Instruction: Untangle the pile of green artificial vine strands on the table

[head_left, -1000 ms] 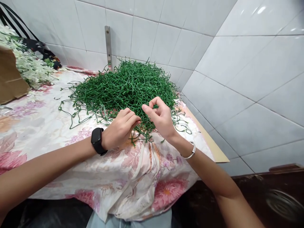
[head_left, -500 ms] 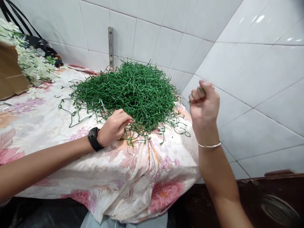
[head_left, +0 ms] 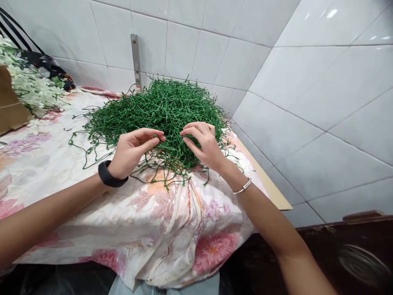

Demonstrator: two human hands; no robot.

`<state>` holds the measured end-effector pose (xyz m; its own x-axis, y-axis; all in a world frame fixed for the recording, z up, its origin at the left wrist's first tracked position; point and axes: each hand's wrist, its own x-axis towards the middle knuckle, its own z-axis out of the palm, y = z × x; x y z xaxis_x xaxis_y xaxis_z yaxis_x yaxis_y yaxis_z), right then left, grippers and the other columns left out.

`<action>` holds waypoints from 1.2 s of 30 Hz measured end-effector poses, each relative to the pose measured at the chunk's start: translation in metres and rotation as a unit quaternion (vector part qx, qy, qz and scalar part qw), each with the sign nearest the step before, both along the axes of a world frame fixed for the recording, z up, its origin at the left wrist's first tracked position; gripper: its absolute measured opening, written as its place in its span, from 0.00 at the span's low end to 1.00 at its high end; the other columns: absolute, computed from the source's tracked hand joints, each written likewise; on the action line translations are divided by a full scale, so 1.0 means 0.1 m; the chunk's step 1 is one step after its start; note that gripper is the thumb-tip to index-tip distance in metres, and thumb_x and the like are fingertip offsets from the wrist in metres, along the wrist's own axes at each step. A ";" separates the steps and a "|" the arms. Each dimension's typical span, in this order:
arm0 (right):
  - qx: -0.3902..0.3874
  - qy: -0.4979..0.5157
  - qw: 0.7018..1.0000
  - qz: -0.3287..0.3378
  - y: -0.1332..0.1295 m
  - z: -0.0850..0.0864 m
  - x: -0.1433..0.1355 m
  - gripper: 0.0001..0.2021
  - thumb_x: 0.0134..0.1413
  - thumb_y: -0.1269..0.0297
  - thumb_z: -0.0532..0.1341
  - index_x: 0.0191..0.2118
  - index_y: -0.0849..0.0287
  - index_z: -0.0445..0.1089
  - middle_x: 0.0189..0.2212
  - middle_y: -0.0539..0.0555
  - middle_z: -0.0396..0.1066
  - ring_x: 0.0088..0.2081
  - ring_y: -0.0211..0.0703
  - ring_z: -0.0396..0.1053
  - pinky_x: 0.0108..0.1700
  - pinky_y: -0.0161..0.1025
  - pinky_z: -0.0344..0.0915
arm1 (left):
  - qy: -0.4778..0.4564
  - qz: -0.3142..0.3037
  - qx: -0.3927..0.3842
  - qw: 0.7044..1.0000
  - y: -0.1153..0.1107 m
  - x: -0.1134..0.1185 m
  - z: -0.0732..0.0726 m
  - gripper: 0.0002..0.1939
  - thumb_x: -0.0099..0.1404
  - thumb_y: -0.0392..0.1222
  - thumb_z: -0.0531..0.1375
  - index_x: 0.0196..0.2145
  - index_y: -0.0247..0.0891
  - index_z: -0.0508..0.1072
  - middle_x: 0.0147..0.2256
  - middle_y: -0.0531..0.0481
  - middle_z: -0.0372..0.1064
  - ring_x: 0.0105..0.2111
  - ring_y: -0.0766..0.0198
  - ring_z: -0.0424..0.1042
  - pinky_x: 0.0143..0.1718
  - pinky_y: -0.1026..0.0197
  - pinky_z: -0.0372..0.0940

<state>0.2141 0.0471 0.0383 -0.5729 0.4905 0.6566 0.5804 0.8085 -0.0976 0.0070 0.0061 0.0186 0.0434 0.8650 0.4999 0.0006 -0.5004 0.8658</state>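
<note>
A large tangled heap of thin green artificial stems [head_left: 172, 102] lies on the floral cloth. My left hand [head_left: 130, 149], with a black band on its wrist, is over the heap's front edge. Its thumb and fingers are closed around a small bit of green stem [head_left: 164, 145], mostly hidden by the fingers. Facing it from the right is my right hand [head_left: 204, 143], with a silver bangle at the wrist. Its thumb and fingers are apart, and I see nothing between them. A narrow gap separates the fingertips of both hands.
White artificial flowers [head_left: 37, 88] and a brown cardboard piece [head_left: 12, 102] are at the far left. The floral cloth [head_left: 61, 176] hangs over the table's front. Tiled walls stand behind and to the right, with a metal bracket [head_left: 135, 61] on the back one.
My right hand has come down from beside the right wall to the heap, its fist loosened. My left hand has risen and shifted left, turning its thumb toward me.
</note>
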 end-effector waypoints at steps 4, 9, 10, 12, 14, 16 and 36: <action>-0.009 0.033 0.999 -0.020 -0.01 0.02 0.00 0.08 0.57 0.71 0.52 0.39 0.58 0.66 0.43 0.54 0.67 0.48 0.42 0.61 0.50 0.44 0.49 | -0.011 -0.035 -0.014 0.999 -0.02 0.01 0.01 0.13 0.56 0.35 0.61 0.41 0.34 0.71 0.36 0.47 0.73 0.36 0.66 0.72 0.40 0.65 0.67; -0.096 0.067 0.991 0.065 -0.12 0.07 -0.07 0.08 0.58 0.66 0.52 0.37 0.59 0.68 0.35 0.52 0.71 0.40 0.38 0.66 0.46 0.40 0.55 | 0.000 -0.055 -0.007 0.998 -0.06 0.05 0.00 0.16 0.55 0.35 0.62 0.43 0.33 0.70 0.37 0.46 0.73 0.37 0.64 0.73 0.41 0.62 0.69; -0.108 0.062 0.989 0.077 -0.14 0.07 -0.08 0.08 0.57 0.64 0.54 0.36 0.59 0.68 0.35 0.52 0.71 0.39 0.38 0.67 0.46 0.40 0.55 | 0.004 -0.058 -0.006 0.998 -0.07 0.05 0.00 0.17 0.55 0.35 0.62 0.43 0.33 0.70 0.37 0.46 0.73 0.37 0.64 0.73 0.41 0.62 0.69; -0.114 0.050 0.988 0.090 -0.17 0.06 -0.10 0.07 0.54 0.62 0.57 0.35 0.59 0.69 0.35 0.51 0.71 0.40 0.38 0.67 0.46 0.40 0.55 | 0.011 -0.065 -0.009 0.998 -0.09 0.06 -0.01 0.16 0.55 0.35 0.62 0.43 0.33 0.69 0.37 0.46 0.73 0.37 0.64 0.73 0.42 0.62 0.69; -0.110 0.037 0.988 0.101 -0.18 0.05 -0.11 0.07 0.52 0.61 0.59 0.34 0.59 0.69 0.35 0.51 0.71 0.41 0.39 0.67 0.46 0.40 0.54 | 0.015 -0.071 -0.014 0.997 -0.11 0.07 -0.01 0.16 0.55 0.35 0.62 0.43 0.32 0.69 0.37 0.46 0.72 0.36 0.65 0.73 0.42 0.63 0.69; -0.103 0.025 0.988 0.112 -0.18 0.03 -0.11 0.06 0.52 0.62 0.59 0.33 0.59 0.69 0.34 0.51 0.71 0.40 0.38 0.67 0.46 0.40 0.54 | 0.021 -0.074 -0.015 0.997 -0.12 0.07 -0.03 0.17 0.55 0.35 0.62 0.44 0.32 0.69 0.38 0.46 0.72 0.36 0.65 0.73 0.42 0.63 0.69; -0.022 0.005 0.993 0.115 -0.12 -0.04 -0.10 0.05 0.57 0.70 0.53 0.34 0.61 0.65 0.33 0.53 0.69 0.38 0.38 0.65 0.43 0.38 0.59 | 0.130 -0.064 -0.040 0.989 -0.09 0.07 -0.04 0.07 0.59 0.40 0.57 0.35 0.35 0.69 0.31 0.50 0.67 0.31 0.68 0.65 0.32 0.65 0.60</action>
